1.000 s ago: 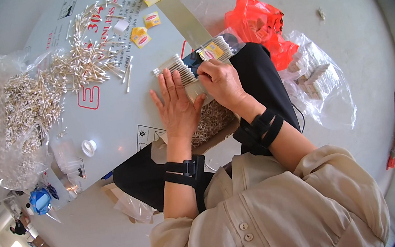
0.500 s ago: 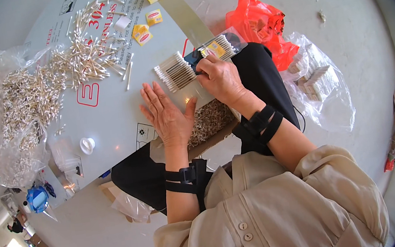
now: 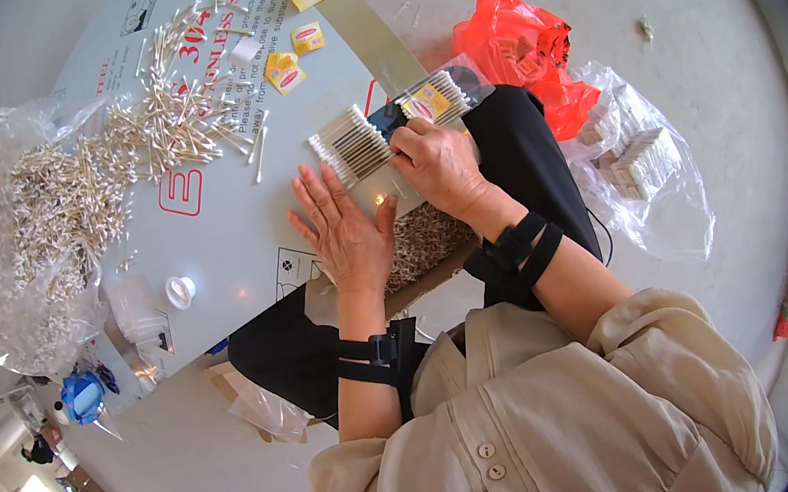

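Observation:
On the metal sheet tabletop (image 3: 241, 232) my left hand (image 3: 349, 240) lies palm down, its fingers spread and nothing in it. Beyond its fingertips is a neat row of cotton swabs (image 3: 349, 148), laid side by side. My right hand (image 3: 440, 167) is closed at the right end of that row, fingers curled under; what they grip, if anything, is hidden. Just past its knuckles, a dark blue piece (image 3: 387, 118) shows between the row and a clear pack of cotton swabs (image 3: 448, 88) with a yellow label card (image 3: 425, 103).
A large clear bag of loose cotton swabs (image 3: 39, 225) spills across the table's left side. Several yellow cards (image 3: 284, 72) lie at the back. Below the near edge stands a carton of swabs (image 3: 424, 242). A red bag (image 3: 512, 48) and a clear bag of white packs (image 3: 639, 161) are right.
Both hands keep nearly the same pose and place. The whole view has shifted very slightly, and the row of swabs lies as before.

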Demonstrator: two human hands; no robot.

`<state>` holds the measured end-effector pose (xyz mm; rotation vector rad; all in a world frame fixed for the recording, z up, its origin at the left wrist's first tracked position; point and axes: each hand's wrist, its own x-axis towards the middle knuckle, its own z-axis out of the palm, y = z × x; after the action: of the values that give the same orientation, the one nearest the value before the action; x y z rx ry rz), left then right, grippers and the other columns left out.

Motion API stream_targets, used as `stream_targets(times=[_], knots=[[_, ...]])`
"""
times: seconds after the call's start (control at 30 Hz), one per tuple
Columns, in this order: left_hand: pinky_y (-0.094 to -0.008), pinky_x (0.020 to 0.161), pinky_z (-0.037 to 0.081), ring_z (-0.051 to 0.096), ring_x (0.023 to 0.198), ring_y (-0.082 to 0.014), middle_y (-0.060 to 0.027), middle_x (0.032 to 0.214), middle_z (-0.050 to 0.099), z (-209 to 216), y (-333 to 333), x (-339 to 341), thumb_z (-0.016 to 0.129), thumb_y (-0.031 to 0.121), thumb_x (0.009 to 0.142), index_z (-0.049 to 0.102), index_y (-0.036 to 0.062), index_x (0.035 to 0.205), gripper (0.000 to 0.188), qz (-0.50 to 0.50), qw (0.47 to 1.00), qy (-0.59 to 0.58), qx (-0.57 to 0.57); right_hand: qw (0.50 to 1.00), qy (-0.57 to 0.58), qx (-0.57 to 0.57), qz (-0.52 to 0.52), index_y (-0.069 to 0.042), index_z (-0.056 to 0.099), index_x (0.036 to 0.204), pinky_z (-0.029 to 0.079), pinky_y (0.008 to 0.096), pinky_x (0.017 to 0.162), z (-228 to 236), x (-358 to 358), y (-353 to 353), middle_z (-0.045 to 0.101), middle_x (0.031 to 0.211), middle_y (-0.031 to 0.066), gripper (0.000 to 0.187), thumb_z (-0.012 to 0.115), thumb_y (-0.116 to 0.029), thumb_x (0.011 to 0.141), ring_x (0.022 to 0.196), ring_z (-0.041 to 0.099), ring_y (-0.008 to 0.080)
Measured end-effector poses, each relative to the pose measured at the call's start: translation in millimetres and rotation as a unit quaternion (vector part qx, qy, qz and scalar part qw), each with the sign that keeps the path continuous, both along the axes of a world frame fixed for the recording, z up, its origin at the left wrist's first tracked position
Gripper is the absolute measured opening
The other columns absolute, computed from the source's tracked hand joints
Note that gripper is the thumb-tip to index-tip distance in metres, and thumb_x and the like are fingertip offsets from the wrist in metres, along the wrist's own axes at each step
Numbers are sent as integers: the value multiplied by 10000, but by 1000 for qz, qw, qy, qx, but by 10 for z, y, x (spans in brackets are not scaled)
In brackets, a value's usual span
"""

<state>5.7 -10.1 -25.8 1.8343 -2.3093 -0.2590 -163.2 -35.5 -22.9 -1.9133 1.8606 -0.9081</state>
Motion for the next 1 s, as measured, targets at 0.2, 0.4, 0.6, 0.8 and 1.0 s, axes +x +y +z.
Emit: stream_targets(times=[0.2, 0.4, 0.6, 0.8, 1.0], knots=[[-595, 1161, 61, 90, 1490, -369, -202, 1604, 126, 28, -3, -33, 601, 491, 887, 181, 14, 1530, 904, 0, 1000, 24, 7, 1000, -9, -1, 7, -56, 582, 799, 507, 450, 629, -24, 0, 9, 603, 793, 107, 138, 677, -155, 784, 730, 630, 349], [-592, 1165, 71, 126, 1495, -325, -160, 1600, 191, 74, -52, -54, 635, 481, 865, 224, 23, 1523, 901, -66, 998, 3, 15, 998, -56, 7, -10, -58, 592, 818, 513, 463, 646, 36, 6, 33, 596, 790, 116, 107, 658, -135, 784, 737, 626, 367], [-596, 1162, 99, 168, 1486, -322, -157, 1593, 214, 52, -57, -67, 634, 471, 870, 238, 26, 1517, 879, -63, 998, 10, 23, 1000, -29, -3, 1, -90, 628, 830, 513, 435, 619, 37, 5, 28, 606, 782, 97, 42, 650, -118, 807, 719, 638, 345], [-594, 1162, 104, 178, 1483, -316, -146, 1590, 227, 33, -61, -71, 642, 472, 864, 249, 33, 1514, 877, -60, 998, 11, 12, 1000, -27, -4, -9, -103, 659, 861, 507, 414, 603, 34, 20, 29, 615, 781, 82, 47, 655, -120, 816, 709, 645, 324], [-592, 1163, 106, 186, 1481, -317, -151, 1588, 230, 33, -64, -73, 637, 467, 868, 255, 32, 1511, 866, -60, 998, 12, 11, 1000, -18, 11, 11, -89, 655, 865, 507, 411, 607, 28, 6, 34, 612, 779, 86, 77, 670, -119, 795, 711, 644, 325]])
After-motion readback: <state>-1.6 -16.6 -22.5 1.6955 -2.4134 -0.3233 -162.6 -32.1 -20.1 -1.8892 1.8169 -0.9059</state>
